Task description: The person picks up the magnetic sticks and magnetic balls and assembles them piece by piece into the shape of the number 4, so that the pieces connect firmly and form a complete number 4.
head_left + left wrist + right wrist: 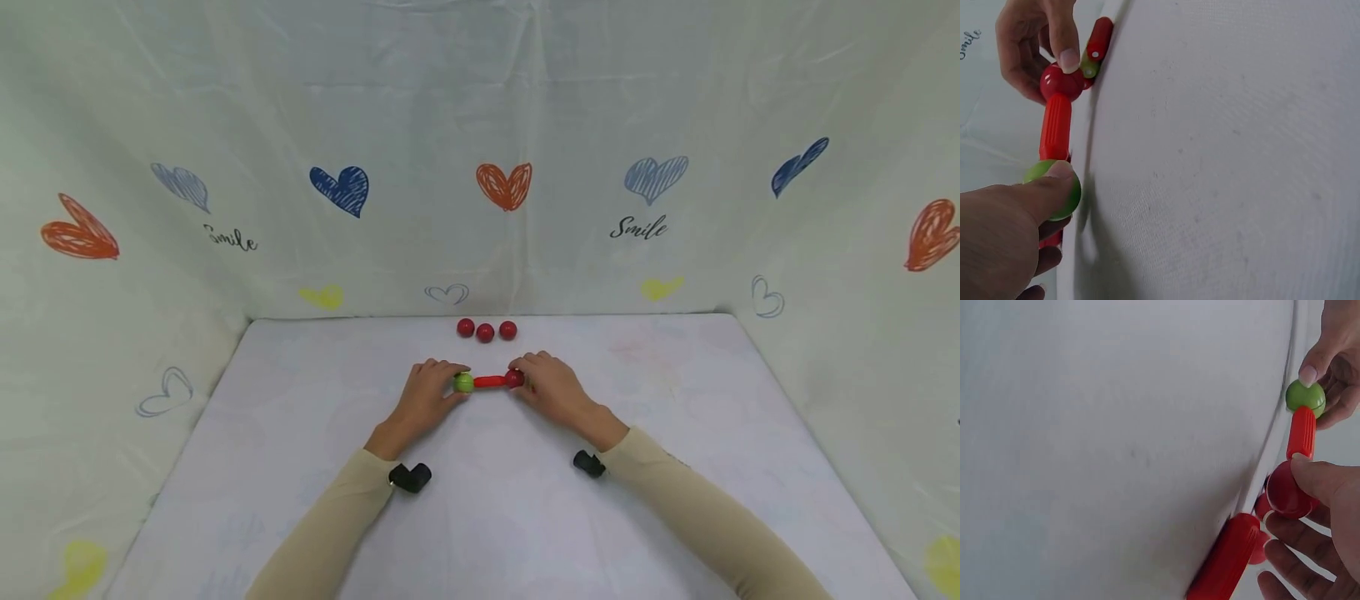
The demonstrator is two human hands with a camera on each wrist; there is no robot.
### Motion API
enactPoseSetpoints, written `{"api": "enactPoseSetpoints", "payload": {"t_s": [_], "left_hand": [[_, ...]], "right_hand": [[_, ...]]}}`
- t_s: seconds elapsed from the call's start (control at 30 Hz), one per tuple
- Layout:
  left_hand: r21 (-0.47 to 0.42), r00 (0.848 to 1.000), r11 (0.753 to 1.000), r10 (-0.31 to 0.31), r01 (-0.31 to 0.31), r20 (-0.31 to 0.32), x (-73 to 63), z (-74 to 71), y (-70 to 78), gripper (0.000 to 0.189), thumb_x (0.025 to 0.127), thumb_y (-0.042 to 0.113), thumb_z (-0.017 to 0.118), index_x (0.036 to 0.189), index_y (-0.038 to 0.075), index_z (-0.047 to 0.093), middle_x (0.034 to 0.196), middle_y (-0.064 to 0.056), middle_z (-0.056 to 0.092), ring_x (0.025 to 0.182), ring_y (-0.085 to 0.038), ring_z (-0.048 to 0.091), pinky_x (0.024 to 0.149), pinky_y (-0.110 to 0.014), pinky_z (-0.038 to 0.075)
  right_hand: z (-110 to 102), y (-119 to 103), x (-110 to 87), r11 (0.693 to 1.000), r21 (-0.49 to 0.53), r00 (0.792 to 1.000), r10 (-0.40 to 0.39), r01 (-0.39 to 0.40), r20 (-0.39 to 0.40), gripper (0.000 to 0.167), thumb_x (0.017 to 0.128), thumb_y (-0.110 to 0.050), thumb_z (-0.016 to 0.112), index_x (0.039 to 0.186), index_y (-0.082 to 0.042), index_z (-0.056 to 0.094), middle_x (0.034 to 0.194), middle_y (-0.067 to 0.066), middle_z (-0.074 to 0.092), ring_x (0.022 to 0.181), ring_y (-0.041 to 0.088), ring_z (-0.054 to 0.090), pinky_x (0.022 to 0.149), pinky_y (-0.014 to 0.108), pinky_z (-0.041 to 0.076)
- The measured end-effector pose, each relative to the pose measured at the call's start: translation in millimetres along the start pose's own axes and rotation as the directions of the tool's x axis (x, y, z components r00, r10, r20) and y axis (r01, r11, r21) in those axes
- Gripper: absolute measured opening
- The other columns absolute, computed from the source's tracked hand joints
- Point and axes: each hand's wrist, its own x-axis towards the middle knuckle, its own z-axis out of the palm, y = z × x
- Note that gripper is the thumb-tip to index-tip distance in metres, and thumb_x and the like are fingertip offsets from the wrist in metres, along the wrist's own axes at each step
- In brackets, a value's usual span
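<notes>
A white curtain-like sheet point(420, 100), printed with red, blue and yellow hearts and the word "Smile", surrounds the back and sides of a table point(480, 517) covered in pale cloth. Two arms in beige sleeves point(330, 533) reach forward across it, a small black device point(410, 477) at the left wrist and another point(589, 463) at the right. The left hand point(426, 393) and right hand point(553, 389) face each other near the table's middle, toward the back, with a short, ribbed, bright red rod point(490, 382) running lengthwise between them. A second ribbed red rod point(1225, 559) lies beside the right hand. The left hand pinches a glossy green ball point(463, 382) at the first rod's left end; the right hand pinches a glossy dark red ball point(514, 378) at its right end. Beyond them, three glossy red balls point(485, 333) sit in a loose row near the table's far edge. Smallest visible is a partly hidden green piece point(1089, 67) beside the second rod.
</notes>
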Motion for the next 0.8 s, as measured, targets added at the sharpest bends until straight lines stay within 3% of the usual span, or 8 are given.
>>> {"api": "enactPoseSetpoints", "payload": {"t_s": [0.3, 0.53, 0.7, 0.8], "left_hand": [[-0.059, 0.998, 0.998, -0.035, 0.038, 0.053, 1.8, -8.1, -11.4, 0.040, 0.093, 0.015, 0.083, 0.131, 0.010, 0.071, 0.120, -0.005, 0.073, 0.109, -0.024, 0.059, 0.107, -0.045, 0.044], [-0.080, 0.997, 0.994, -0.065, 0.069, 0.046, 2.4, -10.7, -15.9, 0.038, 0.094, 0.010, 0.081, 0.131, 0.013, 0.072, 0.116, -0.007, 0.070, 0.109, -0.026, 0.057, 0.100, -0.045, 0.048], [-0.109, 0.999, 0.993, -0.044, 0.045, 0.014, 1.7, -11.0, -17.1, 0.039, 0.094, 0.004, 0.079, 0.132, 0.011, 0.072, 0.115, -0.009, 0.069, 0.109, -0.028, 0.057, 0.097, -0.046, 0.049], [-0.122, 1.000, 0.993, -0.008, 0.007, -0.006, 2.3, -10.2, -18.1, 0.041, 0.093, 0.001, 0.079, 0.132, 0.010, 0.071, 0.123, -0.009, 0.070, 0.114, -0.029, 0.059, 0.100, -0.048, 0.048]], "right_hand": [[7, -22, -8.1, 1.000, 0.001, 1.000, 0.020, -0.020, 0.004, 0.038, 0.090, -0.021, 0.087, 0.123, -0.010, 0.073, 0.102, 0.004, 0.072, 0.092, 0.019, 0.063, 0.080, 0.034, 0.057], [11, -38, -13.4, 0.999, 0.032, 1.000, -0.003, 0.002, 0.015, 0.036, 0.089, -0.022, 0.087, 0.120, -0.009, 0.073, 0.096, 0.002, 0.072, 0.086, 0.017, 0.062, 0.075, 0.031, 0.056], [14, -48, -16.4, 0.999, 0.046, 0.999, -0.006, 0.004, 0.046, 0.040, 0.089, -0.023, 0.088, 0.123, -0.009, 0.073, 0.099, 0.002, 0.074, 0.088, 0.016, 0.063, 0.075, 0.028, 0.056], [16, -53, -18.3, 0.997, 0.075, 0.998, -0.017, 0.013, 0.062, 0.042, 0.089, -0.021, 0.088, 0.126, -0.009, 0.072, 0.103, 0.002, 0.074, 0.091, 0.017, 0.064, 0.077, 0.029, 0.057]]}}
